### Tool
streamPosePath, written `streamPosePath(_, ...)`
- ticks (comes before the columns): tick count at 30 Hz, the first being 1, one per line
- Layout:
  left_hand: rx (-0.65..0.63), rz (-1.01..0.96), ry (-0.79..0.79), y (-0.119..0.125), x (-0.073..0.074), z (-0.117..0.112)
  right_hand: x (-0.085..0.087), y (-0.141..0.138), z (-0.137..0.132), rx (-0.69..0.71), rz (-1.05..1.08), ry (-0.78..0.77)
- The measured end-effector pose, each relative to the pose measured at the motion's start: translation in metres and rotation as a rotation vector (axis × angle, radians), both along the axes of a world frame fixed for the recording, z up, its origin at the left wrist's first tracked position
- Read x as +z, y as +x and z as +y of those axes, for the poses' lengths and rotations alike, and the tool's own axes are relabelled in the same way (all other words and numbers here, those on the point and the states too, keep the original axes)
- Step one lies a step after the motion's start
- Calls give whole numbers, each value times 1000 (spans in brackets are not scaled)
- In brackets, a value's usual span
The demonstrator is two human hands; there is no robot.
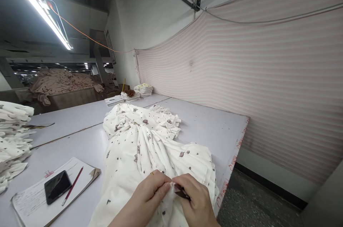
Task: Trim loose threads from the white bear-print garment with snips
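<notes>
A white printed garment [125, 169] with small dark spots and animal figures lies gathered along the table in front of me. My left hand [150, 195] pinches a bit of its cloth between thumb and fingers. Close beside it, my right hand [197, 198] is closed around small dark thread snips [181, 192], their tip near the pinched cloth. The fingertips of both hands almost meet. Whether the blades touch the cloth is too small to tell.
Left of the garment, a phone [57, 186] and a red pencil [73, 186] rest on a written paper pad [29, 203]. More white printed cloth [13, 141] is piled at the left edge. Folded stacks [143, 89] stand at the far end. The table's edge [235, 152] runs along the right.
</notes>
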State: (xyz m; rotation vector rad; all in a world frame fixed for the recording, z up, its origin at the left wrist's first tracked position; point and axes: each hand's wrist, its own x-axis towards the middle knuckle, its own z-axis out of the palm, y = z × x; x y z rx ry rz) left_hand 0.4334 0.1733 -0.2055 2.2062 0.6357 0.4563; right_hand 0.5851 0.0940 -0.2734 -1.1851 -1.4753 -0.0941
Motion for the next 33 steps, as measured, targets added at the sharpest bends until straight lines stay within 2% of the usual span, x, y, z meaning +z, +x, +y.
streamPosePath(4,84,-13,-40,3,-2,-2,11,-5,3,-27,203,-84)
streamPosePath(8,139,-126,-82,7,-3,-2,21,-5,-2,113,494,-209)
streamPosePath(11,146,-167,-116,6,-2,-2,22,3,-12,166,416,-243)
streamPosePath(16,140,-134,-71,7,-2,-3,25,12,-17,88,272,-373)
streamPosePath(21,134,-97,-27,13,0,-5,28,13,-12,104,301,-400)
streamPosePath(24,102,-118,-94,12,5,0,21,11,-10,92,396,-352)
streamPosePath(28,78,-223,-204,-10,15,14,15,9,-6,71,434,-321)
streamPosePath(30,97,-197,-111,-29,18,16,16,13,-5,38,460,-272)
streamPosePath(33,242,28,119,-55,15,9,20,26,-4,-49,558,-190)
